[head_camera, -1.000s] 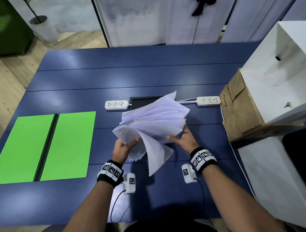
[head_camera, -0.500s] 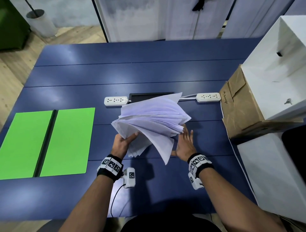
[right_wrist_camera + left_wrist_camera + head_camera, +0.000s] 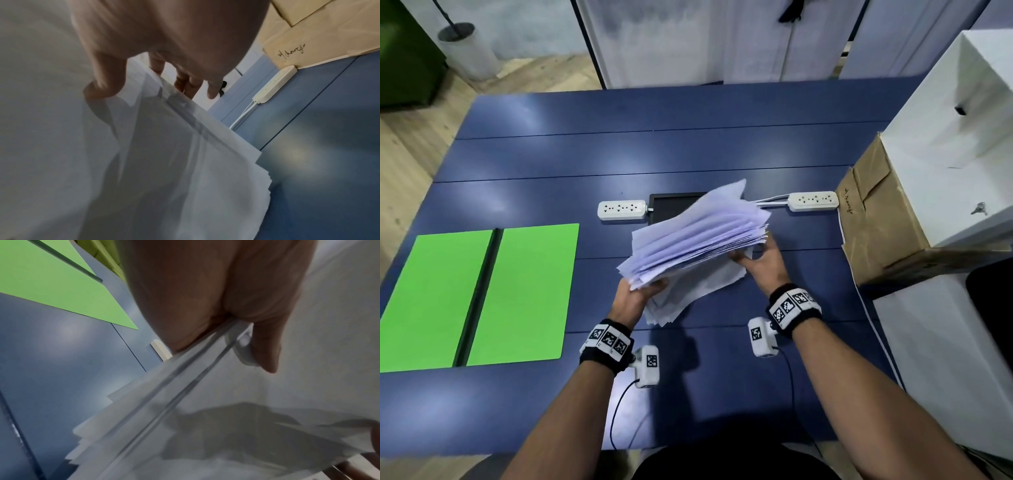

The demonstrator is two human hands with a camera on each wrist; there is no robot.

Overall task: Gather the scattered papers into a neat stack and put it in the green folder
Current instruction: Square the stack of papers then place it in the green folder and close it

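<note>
Dark blue planks are forming the table (image 3: 688, 154), and a loose sheaf of white papers (image 3: 698, 236) is being held above its middle, fanned and tilted, with its far edge raised toward the two white power strips (image 3: 622, 209). Its near left corner is being gripped by the left hand (image 3: 635, 297), with the thumb laid on top and the fingers hidden underneath; in the left wrist view the thumb (image 3: 265, 340) is being pressed onto the sheet edges. The right edge of the sheaf is being grasped by the right hand (image 3: 760, 262), whose thumb is being set on the lower sheets while the fingers are curled behind the edge, as the right wrist view also shows. Several sheets are being left drooping below the bundle toward the tabletop. The green folder (image 3: 479, 294) is lying open and flat at the left of the table, well apart from the papers. A brown paper bag (image 3: 876, 219) is being leaned against a white box (image 3: 955, 144) at the right.
</note>
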